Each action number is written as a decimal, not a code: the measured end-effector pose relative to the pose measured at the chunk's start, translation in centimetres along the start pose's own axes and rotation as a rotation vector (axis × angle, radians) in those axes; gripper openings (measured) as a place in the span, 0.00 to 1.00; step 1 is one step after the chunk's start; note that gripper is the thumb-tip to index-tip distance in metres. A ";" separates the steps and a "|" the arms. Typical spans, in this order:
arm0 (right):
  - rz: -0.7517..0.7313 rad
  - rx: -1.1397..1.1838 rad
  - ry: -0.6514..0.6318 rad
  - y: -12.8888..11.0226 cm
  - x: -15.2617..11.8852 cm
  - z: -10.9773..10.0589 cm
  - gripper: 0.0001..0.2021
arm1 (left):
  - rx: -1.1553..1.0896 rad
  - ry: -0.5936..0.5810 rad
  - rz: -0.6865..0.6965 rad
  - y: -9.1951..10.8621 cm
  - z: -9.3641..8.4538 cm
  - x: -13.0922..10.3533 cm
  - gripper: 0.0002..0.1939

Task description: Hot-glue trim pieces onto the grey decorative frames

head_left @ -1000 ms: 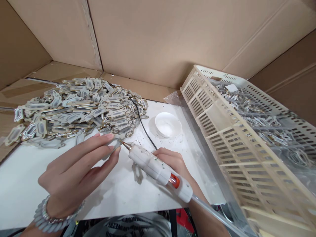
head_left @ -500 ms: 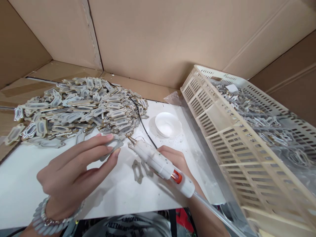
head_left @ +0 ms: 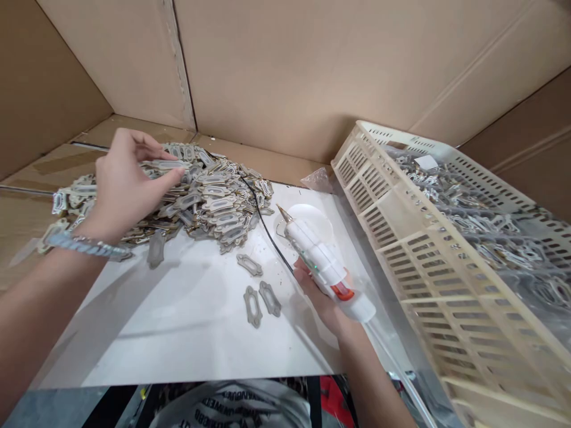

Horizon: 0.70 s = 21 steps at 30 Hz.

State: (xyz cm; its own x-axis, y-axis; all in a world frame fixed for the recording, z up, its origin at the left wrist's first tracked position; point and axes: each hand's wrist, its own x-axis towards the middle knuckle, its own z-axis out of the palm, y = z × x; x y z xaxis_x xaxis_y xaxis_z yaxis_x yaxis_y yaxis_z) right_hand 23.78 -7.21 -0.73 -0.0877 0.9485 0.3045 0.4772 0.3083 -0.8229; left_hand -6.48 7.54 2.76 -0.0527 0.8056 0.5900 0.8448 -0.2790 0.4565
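Note:
My left hand (head_left: 127, 178) is over the left part of a heap of flat grey frame-shaped pieces (head_left: 218, 205). Its thumb and fingertips close around one such piece (head_left: 168, 163) on top of the heap; part of that piece is hidden by the fingers. My right hand (head_left: 319, 297) grips a white hot glue gun (head_left: 328, 261), its brass nozzle tilted up to the left in front of a shallow white bowl (head_left: 319, 217). A clear glue stick (head_left: 401, 371) runs out of its rear end. Three loose frame-shaped pieces (head_left: 248, 264) lie on the white board between my hands.
On the right stands a cream plastic crate (head_left: 401, 238) with bagged metal pieces inside. A black cable (head_left: 267, 232) crosses the white board (head_left: 178, 333). Cardboard walls (head_left: 267, 77) enclose the back and sides. A small clear plastic bag (head_left: 317, 178) lies behind the bowl.
My left hand has moved from the glue gun's nozzle up and left to the heap, with a piece at its fingers. The glue gun has shifted right and its nozzle points higher.

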 end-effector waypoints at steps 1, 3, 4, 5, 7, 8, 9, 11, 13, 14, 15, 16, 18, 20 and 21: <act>-0.010 0.007 0.004 0.1 0.0 0.1 0.18 | 0.031 -0.059 -0.039 -0.1 0.3 0.7 0.28; -0.020 0.022 0.009 0.2 0.0 0.3 0.20 | 0.075 -0.152 -0.098 0.4 0.8 1.7 0.30; -0.017 0.026 0.012 0.2 0.0 0.4 0.20 | 0.080 -0.189 -0.106 0.8 1.1 2.0 0.31; -0.010 0.029 0.014 0.3 0.0 0.5 0.21 | 0.072 -0.213 -0.106 1.3 1.3 2.1 0.32; -0.001 0.044 0.028 0.5 0.0 0.6 0.22 | 0.041 -0.260 -0.074 2.1 1.9 2.3 0.31; 0.005 0.051 0.030 0.5 0.0 0.6 0.22 | 0.030 -0.283 -0.057 2.4 2.3 2.4 0.31; 0.011 0.055 0.026 0.6 0.0 0.6 0.22 | 0.025 -0.303 -0.045 2.7 2.6 2.5 0.31; 0.032 0.051 0.008 0.6 0.0 0.5 0.22 | 0.024 -0.334 -0.027 2.8 3.1 2.7 0.31; 0.052 0.042 -0.004 0.6 0.0 0.3 0.22 | 0.027 -0.339 -0.015 2.6 3.3 3.0 0.31; 0.056 0.040 -0.005 0.5 0.0 0.3 0.22 | 0.029 -0.326 -0.012 2.5 3.3 3.2 0.30; 0.057 0.040 -0.003 0.5 0.0 0.2 0.22 | 0.029 -0.307 -0.008 2.3 3.1 3.2 0.30; 0.059 0.042 0.000 0.4 0.0 0.1 0.22 | 0.029 -0.282 -0.003 2.2 2.9 3.2 0.29; 0.061 0.038 0.011 0.3 0.1 0.0 0.21 | 0.018 -0.253 0.026 2.2 2.2 2.9 0.28; 0.069 0.019 0.021 0.3 0.1 -0.1 0.20 | -0.026 -0.332 0.117 2.7 1.4 2.0 0.24; 0.075 0.007 0.027 0.3 0.1 -0.1 0.20 | -0.060 -0.421 0.188 3.2 1.0 1.3 0.20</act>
State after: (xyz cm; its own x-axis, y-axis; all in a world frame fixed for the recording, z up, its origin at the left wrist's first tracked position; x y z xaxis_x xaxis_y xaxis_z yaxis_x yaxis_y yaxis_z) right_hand 23.98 -7.06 -0.88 -0.0286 0.9667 0.2545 0.4755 0.2371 -0.8472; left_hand -3.32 8.25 4.33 0.3296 0.8767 0.3503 0.7862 -0.4603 0.4123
